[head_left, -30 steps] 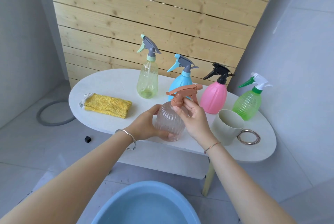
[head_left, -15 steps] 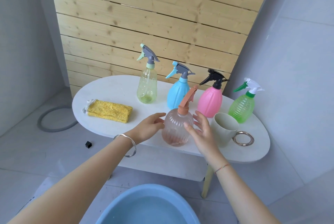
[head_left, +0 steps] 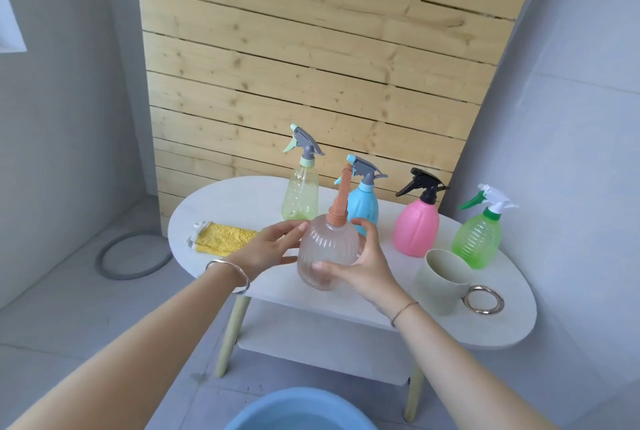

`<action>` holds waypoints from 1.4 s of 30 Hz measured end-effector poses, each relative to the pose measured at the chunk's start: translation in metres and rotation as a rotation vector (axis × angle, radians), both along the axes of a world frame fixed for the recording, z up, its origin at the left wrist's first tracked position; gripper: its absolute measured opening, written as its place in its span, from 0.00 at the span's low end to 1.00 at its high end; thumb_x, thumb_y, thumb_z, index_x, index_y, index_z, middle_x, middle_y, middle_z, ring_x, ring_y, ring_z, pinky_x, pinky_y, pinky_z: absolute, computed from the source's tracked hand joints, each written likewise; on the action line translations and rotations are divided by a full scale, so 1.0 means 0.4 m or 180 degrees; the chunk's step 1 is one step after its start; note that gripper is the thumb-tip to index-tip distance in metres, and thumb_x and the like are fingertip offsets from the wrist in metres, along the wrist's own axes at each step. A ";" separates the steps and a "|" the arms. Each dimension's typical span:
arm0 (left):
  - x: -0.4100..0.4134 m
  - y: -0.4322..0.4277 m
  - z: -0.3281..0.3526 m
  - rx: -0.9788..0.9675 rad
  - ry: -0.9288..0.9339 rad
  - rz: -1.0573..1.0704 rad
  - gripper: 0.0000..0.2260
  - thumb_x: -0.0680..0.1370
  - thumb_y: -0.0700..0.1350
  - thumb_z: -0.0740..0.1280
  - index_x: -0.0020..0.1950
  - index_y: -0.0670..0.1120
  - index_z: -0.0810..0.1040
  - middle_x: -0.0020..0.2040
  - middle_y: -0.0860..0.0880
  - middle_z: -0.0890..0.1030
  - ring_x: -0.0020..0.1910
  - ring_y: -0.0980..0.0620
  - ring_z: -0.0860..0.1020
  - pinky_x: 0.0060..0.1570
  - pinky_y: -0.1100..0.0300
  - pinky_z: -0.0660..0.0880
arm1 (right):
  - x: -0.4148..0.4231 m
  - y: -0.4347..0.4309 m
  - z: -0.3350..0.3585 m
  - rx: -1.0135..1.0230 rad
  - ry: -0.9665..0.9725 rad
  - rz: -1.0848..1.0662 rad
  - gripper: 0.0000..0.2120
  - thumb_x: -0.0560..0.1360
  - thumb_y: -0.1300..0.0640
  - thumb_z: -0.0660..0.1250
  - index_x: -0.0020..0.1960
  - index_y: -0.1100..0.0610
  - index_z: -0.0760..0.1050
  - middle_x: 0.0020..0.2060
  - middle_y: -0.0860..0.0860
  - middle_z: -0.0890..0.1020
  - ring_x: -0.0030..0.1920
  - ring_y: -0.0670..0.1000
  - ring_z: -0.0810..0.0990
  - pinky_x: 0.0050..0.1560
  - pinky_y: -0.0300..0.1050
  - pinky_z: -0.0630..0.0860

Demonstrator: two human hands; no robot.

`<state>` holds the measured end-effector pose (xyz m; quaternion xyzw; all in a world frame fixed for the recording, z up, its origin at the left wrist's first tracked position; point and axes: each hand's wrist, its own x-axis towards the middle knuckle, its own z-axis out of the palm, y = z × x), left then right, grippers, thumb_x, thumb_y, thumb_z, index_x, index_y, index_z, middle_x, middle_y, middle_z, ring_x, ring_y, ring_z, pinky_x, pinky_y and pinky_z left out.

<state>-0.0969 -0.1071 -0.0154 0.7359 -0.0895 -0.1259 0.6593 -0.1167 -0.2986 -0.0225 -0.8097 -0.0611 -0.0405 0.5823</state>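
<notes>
A clear, ribbed spray bottle (head_left: pixel 325 249) with an orange sprayer head (head_left: pixel 341 201) stands upright at the front edge of the white oval table (head_left: pixel 242 194). My right hand (head_left: pixel 367 266) grips its body, thumb across the front and fingers curled round the right side. My left hand (head_left: pixel 270 249) touches the bottle's left side with its fingers stretched out. The bottle looks empty. Whether its base rests on the table cannot be told.
Behind stand a yellow-green bottle (head_left: pixel 300 197), a blue bottle (head_left: pixel 365 201), a pink bottle (head_left: pixel 415 228) and a green bottle (head_left: pixel 478 239). A pale mug (head_left: pixel 443 280) sits right of my hands, a yellow cloth (head_left: pixel 225 237) left. A blue basin (head_left: pixel 301 410) holding water lies on the floor below.
My right hand went from the orange sprayer head down to the bottle's body and closed round it. The sprayer head has turned to point away from me. My left hand's fingers straightened.
</notes>
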 end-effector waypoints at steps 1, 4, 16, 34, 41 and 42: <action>0.006 0.027 0.017 0.0014 -0.0040 -0.0052 0.17 0.81 0.55 0.60 0.67 0.51 0.75 0.62 0.50 0.81 0.62 0.52 0.78 0.62 0.55 0.75 | 0.016 0.020 0.023 -0.0018 -0.0006 0.0150 0.43 0.59 0.60 0.82 0.65 0.49 0.60 0.60 0.49 0.74 0.59 0.43 0.74 0.58 0.37 0.73; 0.039 0.116 0.049 0.0025 -0.0099 -0.0004 0.18 0.80 0.60 0.56 0.68 0.57 0.72 0.62 0.57 0.80 0.60 0.58 0.79 0.61 0.59 0.75 | 0.084 0.110 0.081 -0.0117 -0.0045 0.0586 0.41 0.61 0.59 0.81 0.65 0.51 0.61 0.58 0.46 0.75 0.57 0.36 0.72 0.53 0.32 0.71; 0.275 0.317 0.006 -0.0241 -0.0065 0.1148 0.14 0.79 0.63 0.54 0.59 0.60 0.70 0.53 0.60 0.76 0.58 0.52 0.77 0.49 0.60 0.75 | 0.420 0.392 0.040 -0.0182 -0.0066 0.1116 0.40 0.64 0.58 0.79 0.70 0.51 0.63 0.63 0.47 0.73 0.63 0.46 0.72 0.66 0.46 0.70; 0.405 0.350 -0.133 0.0343 0.0014 0.1072 0.54 0.56 0.85 0.50 0.76 0.59 0.61 0.76 0.53 0.65 0.75 0.50 0.63 0.75 0.47 0.58 | 0.460 0.398 -0.100 -0.0559 -0.0298 0.0628 0.39 0.71 0.55 0.74 0.72 0.57 0.54 0.65 0.51 0.63 0.64 0.50 0.69 0.63 0.42 0.69; 0.329 0.291 -0.079 0.0736 -0.0088 0.0964 0.27 0.81 0.62 0.46 0.79 0.53 0.54 0.77 0.50 0.60 0.74 0.47 0.62 0.72 0.54 0.55 | 0.420 0.400 -0.138 -0.0842 -0.0467 0.0259 0.30 0.81 0.58 0.56 0.78 0.55 0.45 0.76 0.52 0.56 0.75 0.49 0.57 0.69 0.36 0.56; 0.323 0.285 -0.077 0.0741 -0.0108 0.0935 0.28 0.81 0.63 0.46 0.79 0.53 0.54 0.77 0.50 0.60 0.75 0.47 0.62 0.71 0.54 0.55 | 0.422 0.398 -0.135 -0.0797 -0.0378 0.0239 0.29 0.82 0.59 0.55 0.78 0.54 0.44 0.76 0.53 0.57 0.75 0.49 0.57 0.69 0.37 0.56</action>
